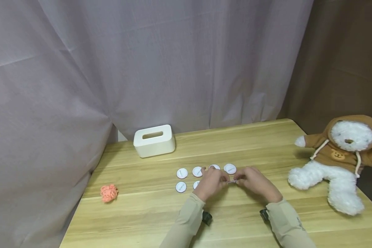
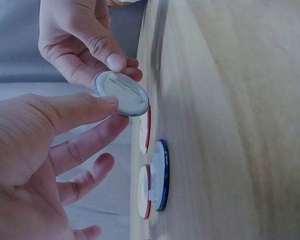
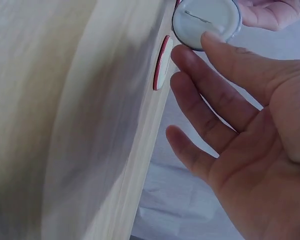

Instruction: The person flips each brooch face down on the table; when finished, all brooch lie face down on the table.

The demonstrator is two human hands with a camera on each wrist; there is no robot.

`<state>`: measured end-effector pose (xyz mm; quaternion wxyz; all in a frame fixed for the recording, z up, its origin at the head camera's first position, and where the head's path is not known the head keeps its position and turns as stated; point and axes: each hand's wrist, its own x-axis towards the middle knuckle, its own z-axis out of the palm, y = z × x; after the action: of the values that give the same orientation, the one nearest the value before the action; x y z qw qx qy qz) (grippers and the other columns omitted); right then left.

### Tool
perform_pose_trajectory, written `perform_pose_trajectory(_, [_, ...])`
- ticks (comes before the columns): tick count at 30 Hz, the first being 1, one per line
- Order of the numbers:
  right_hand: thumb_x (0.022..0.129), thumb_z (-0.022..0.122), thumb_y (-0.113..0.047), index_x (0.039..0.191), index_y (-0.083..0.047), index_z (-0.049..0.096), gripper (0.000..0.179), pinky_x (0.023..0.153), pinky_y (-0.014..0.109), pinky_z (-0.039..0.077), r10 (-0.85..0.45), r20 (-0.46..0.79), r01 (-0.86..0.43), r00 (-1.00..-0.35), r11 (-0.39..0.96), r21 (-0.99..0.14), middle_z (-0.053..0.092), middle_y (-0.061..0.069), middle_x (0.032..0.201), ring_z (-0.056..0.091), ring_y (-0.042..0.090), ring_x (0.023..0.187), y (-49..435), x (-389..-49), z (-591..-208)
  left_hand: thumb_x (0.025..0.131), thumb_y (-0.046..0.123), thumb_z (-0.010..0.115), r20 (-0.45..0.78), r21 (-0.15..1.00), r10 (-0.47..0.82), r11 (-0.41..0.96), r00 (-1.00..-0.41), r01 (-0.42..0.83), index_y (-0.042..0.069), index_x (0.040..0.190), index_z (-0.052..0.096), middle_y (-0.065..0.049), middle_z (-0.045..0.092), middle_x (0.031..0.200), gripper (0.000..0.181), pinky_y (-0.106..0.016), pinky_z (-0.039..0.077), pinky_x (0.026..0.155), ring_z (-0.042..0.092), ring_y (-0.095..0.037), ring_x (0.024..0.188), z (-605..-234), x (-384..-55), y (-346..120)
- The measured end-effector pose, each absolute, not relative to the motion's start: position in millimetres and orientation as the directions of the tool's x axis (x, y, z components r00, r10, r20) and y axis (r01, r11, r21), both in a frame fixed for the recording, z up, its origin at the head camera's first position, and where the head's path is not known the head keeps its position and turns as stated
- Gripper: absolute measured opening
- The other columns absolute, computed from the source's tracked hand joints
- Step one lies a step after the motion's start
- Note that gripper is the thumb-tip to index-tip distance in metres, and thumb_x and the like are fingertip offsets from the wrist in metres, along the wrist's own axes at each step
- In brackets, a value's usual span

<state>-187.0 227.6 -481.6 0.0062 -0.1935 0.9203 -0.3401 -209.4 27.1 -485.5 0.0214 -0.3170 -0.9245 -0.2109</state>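
Observation:
A round pin badge (image 2: 122,95) is pinched between both hands just above the table, its white back and pin facing the wrist cameras. In the head view the left hand (image 1: 211,182) holds its left edge and the right hand (image 1: 256,183) its right edge. Thumb and forefinger do the pinching on each side, while the other fingers spread loosely. Beyond and to the left of the hands, several more badges lie pin side up in two rows, among them a back-row badge (image 1: 230,168) and a front-row badge (image 1: 181,187). The left hand partly covers some of them.
A white tissue box (image 1: 155,148) stands near the table's back edge. On the left lies a coral-coloured crocheted or yarn piece (image 1: 109,193). A white teddy bear (image 1: 338,168) in a brown hoodie sits at the right. Grey curtain (image 1: 186,69) hangs behind the wooden table (image 1: 136,220).

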Motion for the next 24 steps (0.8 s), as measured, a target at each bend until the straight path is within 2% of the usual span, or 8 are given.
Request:
perform_pose_trajectory(7, [0.083, 0.074, 0.005, 0.088, -0.008, 0.074, 0.014, 0.078, 0.044, 0.055, -0.356, 0.124, -0.351, -0.926, 0.696, -0.626, 0.072, -0.001, 0.087, 0.066, 0.018, 0.082, 227.1, -188.7, -482.7, 0.085, 0.017, 0.08, 0.183, 0.432, 0.564, 0.69, -0.805, 0.582, 0.022, 0.089, 0.079, 0.014, 0.074, 0.086, 0.006, -0.066, 0.032, 0.1, 0.056, -0.008, 0.089, -484.0, -210.4, 26.5])
perform_pose_trajectory(15, [0.081, 0.072, 0.006, 0.083, -0.01, 0.071, 0.016, 0.072, 0.035, 0.051, -0.356, 0.103, -0.336, -0.929, 0.695, -0.635, 0.066, -0.004, 0.078, 0.057, 0.011, 0.073, 225.6, -190.1, -484.9, 0.084, 0.016, 0.08, 0.2, 0.437, 0.561, 0.683, -0.803, 0.586, 0.021, 0.089, 0.079, 0.012, 0.075, 0.087, 0.008, -0.064, 0.033, 0.099, 0.055, -0.008, 0.085, -487.1, -211.9, 27.6])
perform_pose_trajectory(21, [0.08, 0.073, 0.006, 0.079, -0.011, 0.067, 0.018, 0.067, 0.03, 0.047, -0.367, 0.106, -0.348, -0.924, 0.695, -0.629, 0.061, -0.007, 0.073, 0.053, 0.009, 0.069, 224.6, -191.5, -488.8, 0.083, 0.016, 0.081, 0.197, 0.413, 0.565, 0.693, -0.801, 0.591, 0.021, 0.089, 0.079, 0.012, 0.075, 0.087, 0.008, -0.054, 0.035, 0.096, 0.053, -0.006, 0.082, -491.1, -212.9, 30.3])
perform_pose_trajectory(24, [0.078, 0.073, 0.006, 0.077, -0.012, 0.064, 0.02, 0.062, 0.028, 0.044, -0.376, 0.147, -0.384, -0.915, 0.697, -0.606, 0.054, -0.009, 0.068, 0.048, 0.008, 0.065, 223.3, -193.0, -490.7, 0.083, 0.014, 0.08, 0.21, 0.383, 0.569, 0.7, -0.795, 0.603, 0.022, 0.086, 0.08, 0.014, 0.075, 0.09, 0.009, -0.048, 0.036, 0.092, 0.052, -0.007, 0.082, -492.8, -214.8, 32.1])
